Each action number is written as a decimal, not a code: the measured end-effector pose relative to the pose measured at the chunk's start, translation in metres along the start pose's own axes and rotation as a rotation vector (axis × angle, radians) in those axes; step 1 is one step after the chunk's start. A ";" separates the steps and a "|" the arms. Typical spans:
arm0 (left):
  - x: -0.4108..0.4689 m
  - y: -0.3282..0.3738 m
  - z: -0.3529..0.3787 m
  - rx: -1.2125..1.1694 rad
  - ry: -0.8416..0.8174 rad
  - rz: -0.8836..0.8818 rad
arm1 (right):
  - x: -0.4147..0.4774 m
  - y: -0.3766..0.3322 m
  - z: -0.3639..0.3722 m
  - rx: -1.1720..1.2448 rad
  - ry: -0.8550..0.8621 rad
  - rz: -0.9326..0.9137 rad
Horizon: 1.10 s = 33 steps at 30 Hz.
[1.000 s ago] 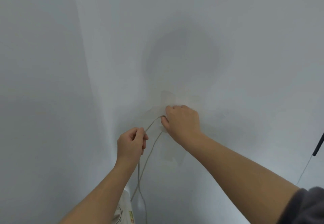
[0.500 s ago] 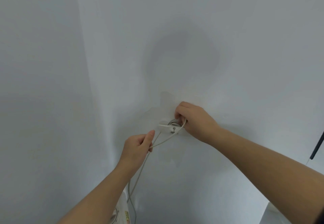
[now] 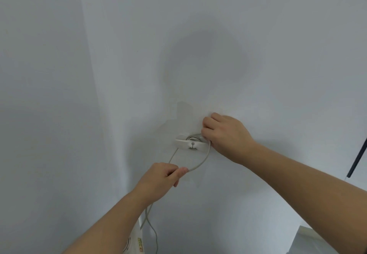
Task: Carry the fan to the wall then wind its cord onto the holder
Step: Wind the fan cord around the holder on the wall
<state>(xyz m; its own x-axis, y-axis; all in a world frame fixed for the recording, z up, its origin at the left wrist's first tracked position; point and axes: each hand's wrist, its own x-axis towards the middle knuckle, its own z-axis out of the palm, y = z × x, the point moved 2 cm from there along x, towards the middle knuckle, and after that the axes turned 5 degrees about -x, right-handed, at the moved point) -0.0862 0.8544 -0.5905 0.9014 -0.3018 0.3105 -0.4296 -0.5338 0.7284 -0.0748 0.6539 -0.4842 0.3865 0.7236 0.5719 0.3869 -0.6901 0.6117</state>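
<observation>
Cord [image 3: 200, 163], pale grey, partly coiled on the white holder [image 3: 188, 144] fixed to the wall [image 3: 258, 55]. One strand leaves the holder's right end and curves down in a loop. Another drops from its left end. Right hand [image 3: 228, 136], just right of the holder, has its fingers curled onto the cord at the coil (fingertips hidden). Left hand [image 3: 158, 182], below the holder, pinches the loop's lower end between thumb and forefinger. Slack cord hangs beneath that wrist. Fan [image 3: 137, 241], white, only an edge showing, stands well below the holder and to its left, against the wall.
</observation>
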 end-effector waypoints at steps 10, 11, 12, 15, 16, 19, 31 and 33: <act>-0.002 -0.005 0.003 0.084 -0.063 -0.037 | -0.007 0.011 0.002 0.006 -0.070 -0.162; -0.002 -0.004 0.004 0.079 -0.084 -0.045 | -0.008 0.011 0.002 0.023 -0.082 -0.163; -0.003 -0.003 0.005 0.073 -0.107 -0.055 | -0.008 0.011 0.002 0.037 -0.088 -0.153; -0.005 0.003 0.010 0.062 -0.162 -0.075 | -0.004 0.011 0.001 0.071 -0.072 -0.113; -0.005 0.005 0.011 0.063 -0.174 -0.079 | -0.002 0.011 0.001 0.076 -0.075 -0.112; -0.005 0.011 0.014 0.106 -0.181 -0.090 | 0.001 0.010 -0.001 0.052 -0.111 -0.104; 0.005 0.010 0.023 0.361 -0.084 -0.213 | 0.001 0.005 0.003 -0.016 -0.064 -0.093; 0.006 0.007 0.021 0.406 -0.053 -0.248 | 0.000 0.004 0.005 -0.030 -0.057 -0.094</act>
<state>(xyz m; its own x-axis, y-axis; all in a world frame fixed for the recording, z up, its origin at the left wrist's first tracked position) -0.0851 0.8321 -0.5960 0.9799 -0.1603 0.1185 -0.1977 -0.8570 0.4758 -0.0689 0.6504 -0.4846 0.3965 0.7828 0.4796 0.3992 -0.6175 0.6778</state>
